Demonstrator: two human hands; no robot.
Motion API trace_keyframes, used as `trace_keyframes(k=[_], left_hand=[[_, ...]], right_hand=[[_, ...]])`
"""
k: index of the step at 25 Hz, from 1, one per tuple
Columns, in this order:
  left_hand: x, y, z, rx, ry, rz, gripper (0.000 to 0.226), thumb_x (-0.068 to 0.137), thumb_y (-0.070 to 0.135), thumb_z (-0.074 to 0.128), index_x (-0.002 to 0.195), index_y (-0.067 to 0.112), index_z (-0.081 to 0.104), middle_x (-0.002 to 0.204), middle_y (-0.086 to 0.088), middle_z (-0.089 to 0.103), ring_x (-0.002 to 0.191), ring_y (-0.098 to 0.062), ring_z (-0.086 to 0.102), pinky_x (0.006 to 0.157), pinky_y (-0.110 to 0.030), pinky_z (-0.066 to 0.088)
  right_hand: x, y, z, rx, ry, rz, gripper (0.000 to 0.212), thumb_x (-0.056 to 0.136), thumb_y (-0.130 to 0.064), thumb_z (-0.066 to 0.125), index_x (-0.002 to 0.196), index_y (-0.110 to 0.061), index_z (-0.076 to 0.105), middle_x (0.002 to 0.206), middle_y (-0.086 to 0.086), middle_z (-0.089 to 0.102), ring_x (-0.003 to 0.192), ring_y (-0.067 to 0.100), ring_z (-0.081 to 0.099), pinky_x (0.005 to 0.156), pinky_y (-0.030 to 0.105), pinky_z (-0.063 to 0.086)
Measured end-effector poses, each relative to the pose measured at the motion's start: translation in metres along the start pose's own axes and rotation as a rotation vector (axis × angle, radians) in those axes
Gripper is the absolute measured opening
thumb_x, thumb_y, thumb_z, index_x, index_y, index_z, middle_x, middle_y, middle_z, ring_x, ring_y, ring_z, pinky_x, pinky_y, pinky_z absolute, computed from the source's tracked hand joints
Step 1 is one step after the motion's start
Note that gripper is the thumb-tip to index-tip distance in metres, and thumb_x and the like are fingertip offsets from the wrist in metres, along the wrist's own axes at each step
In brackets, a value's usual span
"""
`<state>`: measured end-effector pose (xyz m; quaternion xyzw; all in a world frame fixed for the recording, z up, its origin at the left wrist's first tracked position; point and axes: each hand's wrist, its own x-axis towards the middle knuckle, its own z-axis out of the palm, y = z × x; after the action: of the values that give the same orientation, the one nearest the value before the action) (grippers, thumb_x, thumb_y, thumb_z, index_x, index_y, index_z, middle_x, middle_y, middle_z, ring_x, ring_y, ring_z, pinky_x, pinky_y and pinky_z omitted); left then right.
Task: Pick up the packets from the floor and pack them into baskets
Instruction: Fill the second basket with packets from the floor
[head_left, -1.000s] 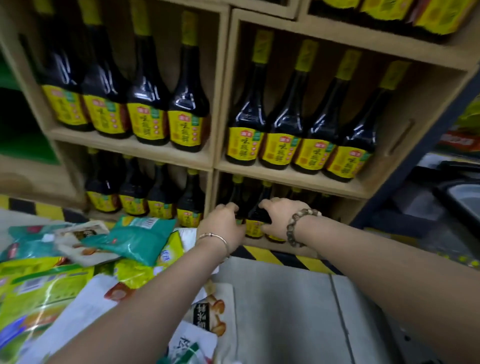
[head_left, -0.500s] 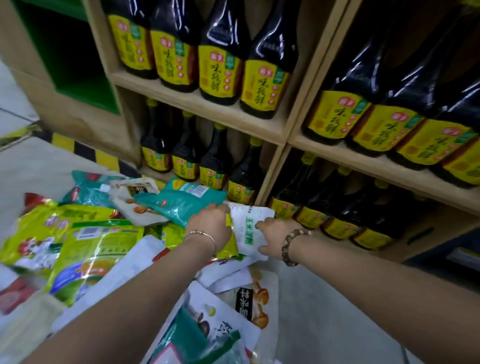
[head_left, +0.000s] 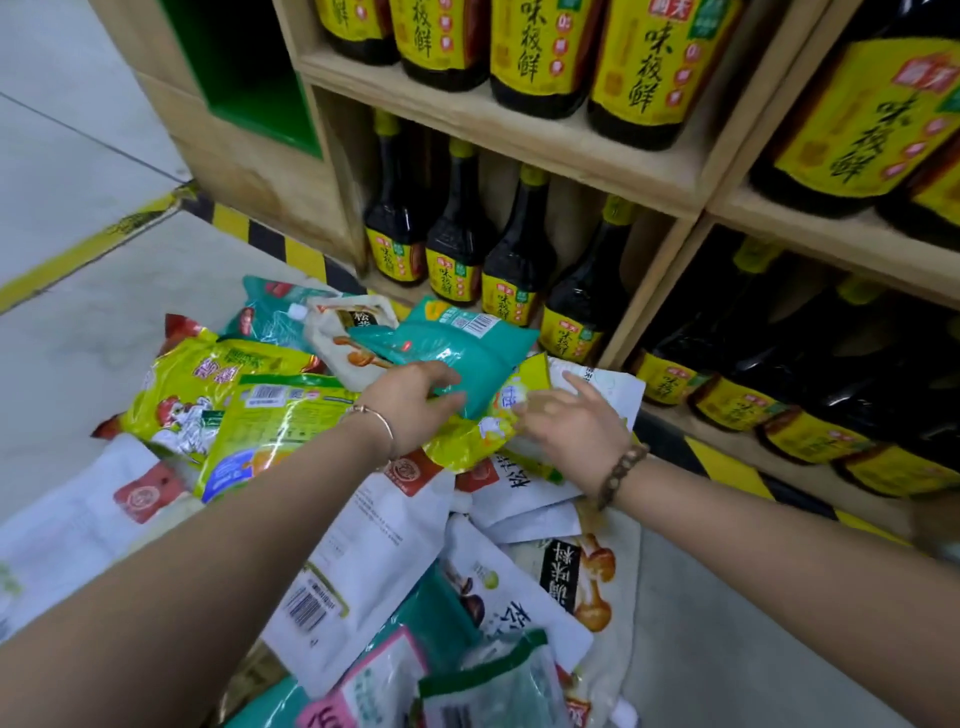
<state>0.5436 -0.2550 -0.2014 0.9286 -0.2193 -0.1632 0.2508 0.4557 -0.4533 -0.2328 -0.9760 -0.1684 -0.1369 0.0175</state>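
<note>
Several packets lie in a heap on the grey floor in front of a shelf. My left hand (head_left: 413, 402) pinches the near edge of a teal packet (head_left: 467, 343) on top of the heap. Just to its right, my right hand (head_left: 576, 423) has its fingers spread and straight, resting on a yellow-green packet (head_left: 467, 441). Its fingertips reach a white packet (head_left: 610, 384) behind. More white packets (head_left: 374, 540) and green ones (head_left: 275, 421) lie under my arms. No basket is in view.
A wooden shelf (head_left: 519, 135) holds rows of dark sauce bottles (head_left: 457, 249) right behind the heap, the lowest row near floor level. Yellow-black tape (head_left: 260, 236) runs along the shelf base. Bare floor (head_left: 78, 338) spreads to the left.
My head has dropped closer to the heap. My right hand came away from the lowest-shelf bottles and down to the packets. My left hand shifted onto the teal packet.
</note>
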Motion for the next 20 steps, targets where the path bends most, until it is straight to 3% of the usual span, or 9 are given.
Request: trace_keyframes(k=[1,3,5,7,10,13,15,17,20], left_hand=[[-0.003,0.006,-0.003,-0.094,-0.053,0.032,0.055,0.083,0.048,0.062,0.129,0.019,0.054,0.131,0.000,0.056,0.118,-0.018,0.053,0.101,-0.035,0.042],[-0.013,0.022,-0.004,-0.187,-0.199,0.106,0.086,0.067,0.057,0.067,0.140,0.018,0.041,0.142,0.000,0.046,0.129,-0.016,0.044,0.108,-0.035,0.036],[-0.021,0.040,0.005,-0.229,-0.262,0.143,0.103,0.060,0.053,0.078,0.145,0.019,0.030,0.146,0.001,0.039,0.133,-0.016,0.038,0.110,-0.034,0.033],[-0.025,0.055,0.021,-0.342,-0.175,0.082,0.090,0.063,0.044,0.082,0.139,0.022,0.037,0.131,0.004,0.053,0.120,-0.016,0.050,0.102,-0.033,0.041],[-0.028,0.071,0.040,-0.531,0.087,-0.090,0.042,0.075,0.032,0.076,0.112,0.020,0.059,0.101,-0.002,0.068,0.094,-0.022,0.062,0.082,-0.033,0.050],[-0.030,0.067,0.036,-0.581,0.178,-0.149,0.027,0.078,0.029,0.071,0.100,0.018,0.064,0.095,-0.007,0.070,0.091,-0.028,0.063,0.082,-0.041,0.052],[-0.030,0.052,0.030,-0.543,0.185,-0.217,0.021,0.083,0.023,0.067,0.102,0.015,0.062,0.099,-0.008,0.069,0.094,-0.029,0.063,0.086,-0.042,0.051],[-0.032,0.036,0.022,-0.583,0.193,-0.320,0.022,0.086,0.020,0.065,0.106,0.011,0.060,0.102,-0.009,0.068,0.097,-0.030,0.062,0.089,-0.042,0.050],[-0.037,0.012,0.009,-0.595,0.223,-0.424,0.025,0.086,0.018,0.065,0.108,0.009,0.059,0.101,-0.009,0.066,0.100,-0.032,0.062,0.091,-0.044,0.049]], right_hand=[[0.002,0.002,-0.008,0.079,0.135,0.048,0.008,0.065,-0.022,0.077,0.071,-0.021,0.073,0.082,-0.003,0.073,0.082,0.017,0.070,0.096,0.049,0.041],[0.010,0.002,-0.035,0.334,0.324,0.233,0.018,0.074,-0.030,0.065,0.069,-0.013,0.071,0.081,0.002,0.072,0.085,0.018,0.068,0.099,0.050,0.032],[0.020,-0.001,-0.063,0.568,0.420,0.393,0.024,0.073,-0.031,0.066,0.071,-0.008,0.072,0.080,0.006,0.071,0.087,0.018,0.065,0.099,0.040,0.031],[0.031,-0.008,-0.086,0.614,0.484,0.483,0.029,0.072,-0.036,0.066,0.071,-0.006,0.071,0.073,0.005,0.067,0.076,0.014,0.060,0.090,0.033,0.037],[0.047,-0.015,-0.106,0.640,0.480,0.526,0.028,0.070,-0.032,0.068,0.070,-0.005,0.069,0.067,0.001,0.060,0.070,0.012,0.053,0.075,0.029,0.041],[0.052,-0.018,-0.106,0.729,0.393,0.483,0.023,0.072,-0.028,0.069,0.075,-0.006,0.070,0.070,-0.004,0.060,0.074,0.009,0.056,0.073,0.025,0.044],[0.051,-0.015,-0.100,0.803,0.371,0.458,0.018,0.079,-0.021,0.069,0.091,-0.008,0.070,0.083,-0.009,0.062,0.080,-0.002,0.055,0.077,0.014,0.043],[0.048,-0.003,-0.086,0.819,0.371,0.541,0.029,0.085,-0.016,0.067,0.112,-0.008,0.062,0.104,-0.004,0.062,0.096,0.000,0.055,0.085,0.010,0.042],[0.039,0.023,-0.046,0.603,0.012,0.741,0.051,0.086,-0.022,0.066,0.132,-0.010,0.046,0.132,0.010,0.052,0.119,0.021,0.052,0.100,0.032,0.042]])
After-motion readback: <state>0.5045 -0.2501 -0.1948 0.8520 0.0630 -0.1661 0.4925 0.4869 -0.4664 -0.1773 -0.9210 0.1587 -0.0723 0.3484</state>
